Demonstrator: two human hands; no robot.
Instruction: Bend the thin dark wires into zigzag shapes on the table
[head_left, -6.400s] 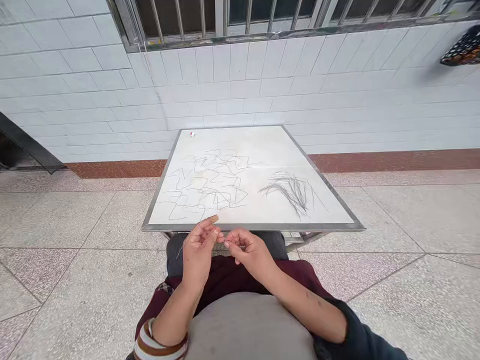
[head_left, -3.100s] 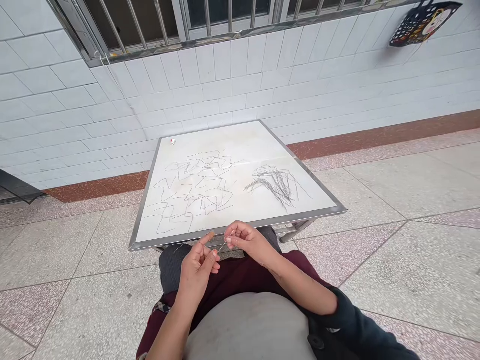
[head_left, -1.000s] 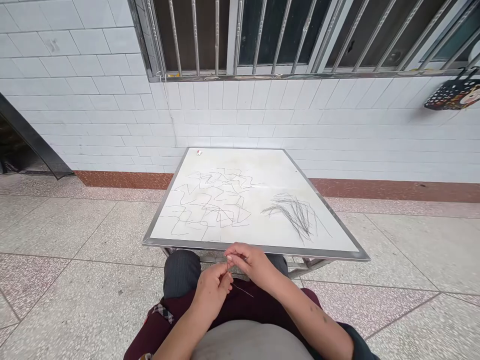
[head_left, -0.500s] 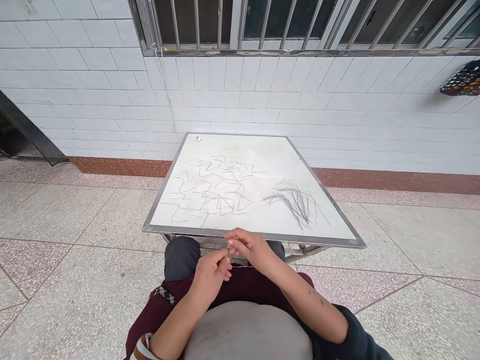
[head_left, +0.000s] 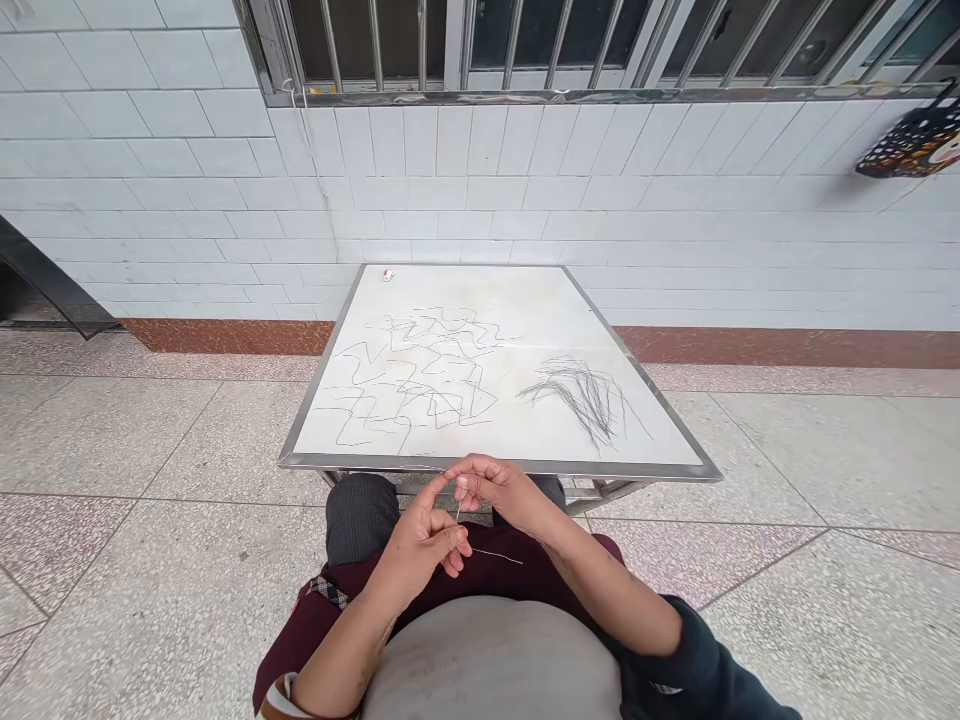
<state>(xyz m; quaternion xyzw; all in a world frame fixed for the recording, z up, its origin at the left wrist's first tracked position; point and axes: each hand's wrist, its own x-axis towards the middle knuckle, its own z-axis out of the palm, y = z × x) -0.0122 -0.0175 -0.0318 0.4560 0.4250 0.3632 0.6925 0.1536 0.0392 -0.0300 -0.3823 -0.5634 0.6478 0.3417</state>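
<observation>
Between my hands, just in front of the table's near edge, is a thin wire (head_left: 498,555). My left hand (head_left: 426,540) pinches it low down, and its loose end sticks out to the right over my lap. My right hand (head_left: 499,492) pinches the same wire a little higher, the fingertips of both hands almost meeting. A short stretch of wire runs between the two pinches. On the left of the white table (head_left: 480,285) lie several bent, zigzag wires (head_left: 420,385). Over to the right is a bundle of smoother, slightly curved wires (head_left: 581,395).
A small red and white object (head_left: 388,275) lies at the table's far left corner. Behind the table stands a white tiled wall (head_left: 480,215) with a barred window (head_left: 555,50). A dotted bag (head_left: 911,140) hangs at the upper right. My knees are under the near edge.
My left hand has turned and dropped slightly, its index finger now reaching up to my right hand. The wire's loose end shows more clearly at the right. The view has shifted a little.
</observation>
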